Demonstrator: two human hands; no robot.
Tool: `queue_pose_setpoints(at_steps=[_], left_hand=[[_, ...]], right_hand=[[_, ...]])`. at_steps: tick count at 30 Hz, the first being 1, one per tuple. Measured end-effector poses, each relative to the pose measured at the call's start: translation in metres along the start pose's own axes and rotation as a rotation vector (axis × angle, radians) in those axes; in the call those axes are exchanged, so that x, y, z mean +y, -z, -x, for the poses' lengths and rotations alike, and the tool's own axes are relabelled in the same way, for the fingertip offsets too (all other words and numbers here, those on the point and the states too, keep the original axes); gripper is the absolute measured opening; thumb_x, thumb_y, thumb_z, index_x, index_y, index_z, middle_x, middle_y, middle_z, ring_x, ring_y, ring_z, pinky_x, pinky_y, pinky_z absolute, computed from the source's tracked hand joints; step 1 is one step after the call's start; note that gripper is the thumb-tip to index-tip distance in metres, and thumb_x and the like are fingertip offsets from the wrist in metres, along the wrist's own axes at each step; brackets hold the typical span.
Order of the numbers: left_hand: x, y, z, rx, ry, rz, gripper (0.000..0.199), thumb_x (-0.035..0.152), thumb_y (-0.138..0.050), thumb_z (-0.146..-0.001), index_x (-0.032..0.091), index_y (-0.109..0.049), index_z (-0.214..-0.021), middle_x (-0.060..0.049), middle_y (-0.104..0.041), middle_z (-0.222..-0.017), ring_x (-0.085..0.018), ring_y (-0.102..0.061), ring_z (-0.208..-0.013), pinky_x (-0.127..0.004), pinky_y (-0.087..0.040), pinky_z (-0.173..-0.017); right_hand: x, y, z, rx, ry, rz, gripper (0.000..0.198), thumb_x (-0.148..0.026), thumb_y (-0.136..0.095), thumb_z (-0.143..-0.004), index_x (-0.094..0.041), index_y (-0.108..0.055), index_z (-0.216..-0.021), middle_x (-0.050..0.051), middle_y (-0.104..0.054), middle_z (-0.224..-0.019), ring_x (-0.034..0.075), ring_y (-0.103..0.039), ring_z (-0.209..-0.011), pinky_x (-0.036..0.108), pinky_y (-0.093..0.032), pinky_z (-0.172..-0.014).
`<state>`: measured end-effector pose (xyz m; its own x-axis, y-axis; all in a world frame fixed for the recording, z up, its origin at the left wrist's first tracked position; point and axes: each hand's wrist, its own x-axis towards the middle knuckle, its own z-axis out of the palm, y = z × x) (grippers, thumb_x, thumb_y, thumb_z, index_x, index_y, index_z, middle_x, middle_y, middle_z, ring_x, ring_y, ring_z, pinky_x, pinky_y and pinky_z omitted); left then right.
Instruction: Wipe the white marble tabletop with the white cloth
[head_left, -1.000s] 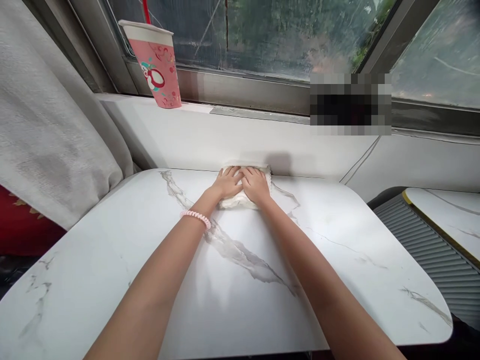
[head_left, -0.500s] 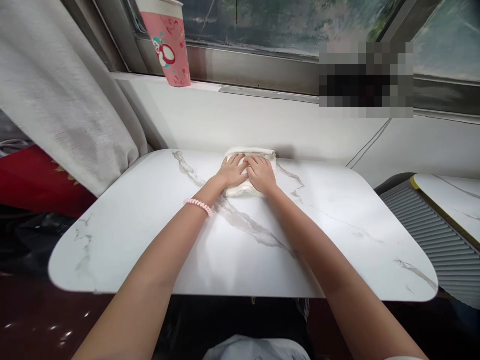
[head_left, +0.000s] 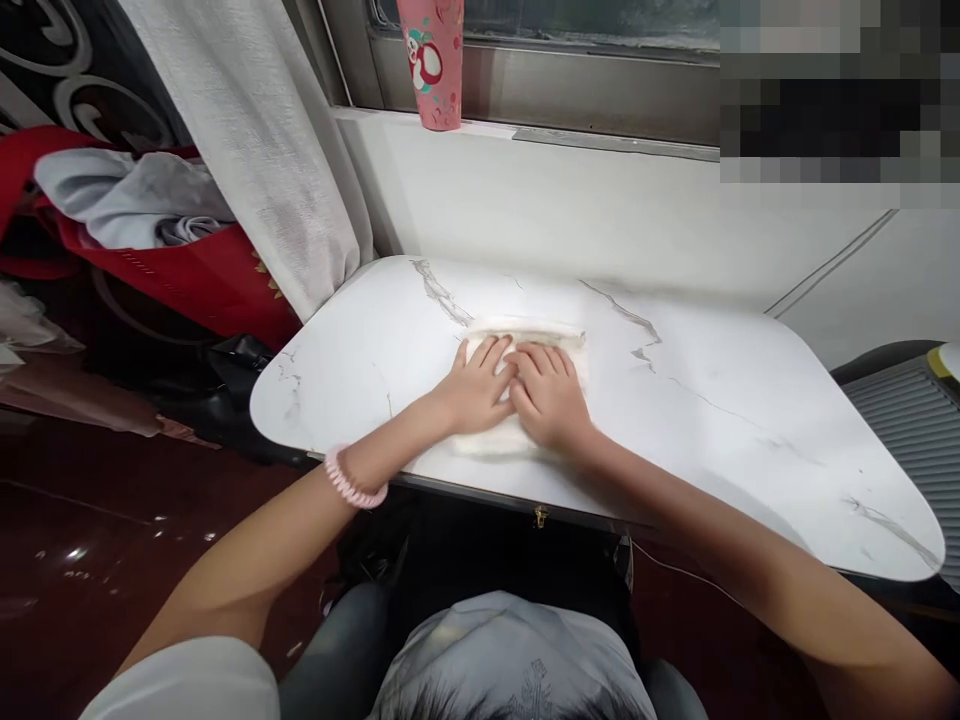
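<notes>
A cream-white cloth (head_left: 525,440) lies folded on the white marble-patterned tabletop (head_left: 712,470), slightly blurred. My left hand (head_left: 480,390) presses flat on its left part, fingers spread, with a pink coiled band (head_left: 354,482) round the wrist. On the cloth's right part rests my right hand (head_left: 551,395), fingers stretched forward and a little bent. The two hands touch or overlap at the thumbs and index fingers. Much of the cloth is hidden under them; its far and near edges show.
A pink patterned paper cup (head_left: 439,75) stands on the window sill behind the table. A grey-white curtain (head_left: 277,170) hangs at the left, beside a red bag (head_left: 187,285) with grey cloth in it. A ribbed grey panel (head_left: 900,430) is at the right.
Both hands and the cloth have come from the table's back edge by the wall toward me, near the front edge. My view has tilted down and turned left.
</notes>
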<state>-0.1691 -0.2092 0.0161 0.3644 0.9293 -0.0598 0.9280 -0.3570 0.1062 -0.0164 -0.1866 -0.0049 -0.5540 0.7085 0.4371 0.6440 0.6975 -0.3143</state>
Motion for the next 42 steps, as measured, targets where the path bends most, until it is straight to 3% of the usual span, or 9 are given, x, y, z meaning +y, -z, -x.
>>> queue_pose_setpoints(at_steps=[6, 14, 19, 23, 26, 32, 37, 42], left_hand=[[0.013, -0.001, 0.067, -0.022, 0.08, 0.009, 0.059, 0.04, -0.034, -0.096, 0.012, -0.035, -0.148, -0.018, -0.014, -0.162, -0.034, -0.008, -0.149, -0.06, -0.013, -0.118], [-0.018, 0.003, 0.07, -0.085, 0.077, 0.047, 0.066, 0.047, -0.035, -0.095, 0.019, -0.024, -0.154, -0.014, -0.012, -0.163, -0.032, -0.005, -0.15, -0.058, -0.014, -0.118], [-0.051, 0.012, 0.046, -0.124, 0.092, 0.061, 0.069, 0.049, -0.037, -0.093, 0.02, -0.022, -0.154, -0.013, -0.009, -0.163, -0.033, -0.004, -0.15, -0.058, -0.014, -0.118], [-0.083, 0.022, 0.014, -0.21, 0.09, 0.078, 0.074, 0.052, -0.032, -0.093, 0.019, -0.013, -0.156, -0.01, -0.001, -0.164, -0.031, 0.005, -0.15, -0.053, -0.008, -0.119], [-0.109, 0.027, -0.014, -0.222, 0.074, 0.075, 0.076, 0.051, -0.033, -0.091, 0.019, -0.012, -0.156, -0.009, -0.003, -0.165, -0.029, 0.006, -0.15, -0.049, -0.008, -0.12], [-0.152, 0.019, -0.062, -0.077, 0.021, 0.084, 0.07, 0.048, -0.036, -0.09, 0.026, -0.02, -0.154, -0.004, -0.011, -0.164, -0.025, -0.002, -0.151, -0.045, -0.008, -0.121], [-0.175, 0.008, -0.096, 0.139, 0.028, 0.058, 0.058, 0.041, -0.035, -0.093, 0.024, -0.037, -0.148, -0.005, -0.029, -0.158, -0.023, -0.019, -0.148, -0.043, -0.014, -0.121], [-0.193, 0.007, -0.122, 0.195, 0.016, 0.059, 0.053, 0.035, -0.035, -0.094, 0.019, -0.042, -0.144, -0.008, -0.033, -0.156, -0.024, -0.025, -0.145, -0.041, -0.018, -0.12]], right_hand=[[-0.047, 0.005, 0.03, -0.06, 0.067, -0.045, 0.032, -0.022, -0.039, -0.092, -0.019, -0.058, -0.117, 0.012, -0.057, -0.128, 0.028, -0.044, -0.125, 0.049, -0.024, -0.114], [-0.056, -0.008, 0.007, -0.123, 0.116, -0.012, 0.033, -0.026, -0.039, -0.091, -0.016, -0.059, -0.116, 0.015, -0.055, -0.127, 0.032, -0.044, -0.12, 0.054, -0.026, -0.109], [-0.05, -0.027, -0.024, -0.088, 0.096, 0.001, 0.033, -0.023, -0.037, -0.092, -0.017, -0.059, -0.115, 0.014, -0.057, -0.123, 0.03, -0.045, -0.116, 0.051, -0.028, -0.107], [-0.042, -0.043, -0.056, -0.039, 0.04, -0.005, 0.031, -0.021, -0.036, -0.091, -0.018, -0.06, -0.111, 0.012, -0.059, -0.117, 0.028, -0.047, -0.111, 0.047, -0.03, -0.105], [-0.034, -0.053, -0.082, -0.024, -0.022, -0.009, 0.029, -0.02, -0.036, -0.092, -0.017, -0.06, -0.108, 0.013, -0.059, -0.115, 0.029, -0.048, -0.11, 0.047, -0.03, -0.104], [-0.011, -0.07, -0.131, -0.001, -0.113, -0.015, 0.031, -0.018, -0.035, -0.092, -0.017, -0.058, -0.111, 0.014, -0.059, -0.117, 0.029, -0.048, -0.113, 0.048, -0.029, -0.105], [0.011, -0.084, -0.168, 0.029, -0.154, -0.006, 0.031, -0.018, -0.036, -0.092, -0.018, -0.058, -0.113, 0.012, -0.06, -0.115, 0.029, -0.049, -0.113, 0.046, -0.03, -0.105], [0.027, -0.096, -0.195, 0.066, -0.163, -0.01, 0.03, -0.017, -0.036, -0.092, -0.019, -0.059, -0.11, 0.011, -0.062, -0.112, 0.029, -0.05, -0.112, 0.047, -0.031, -0.105]])
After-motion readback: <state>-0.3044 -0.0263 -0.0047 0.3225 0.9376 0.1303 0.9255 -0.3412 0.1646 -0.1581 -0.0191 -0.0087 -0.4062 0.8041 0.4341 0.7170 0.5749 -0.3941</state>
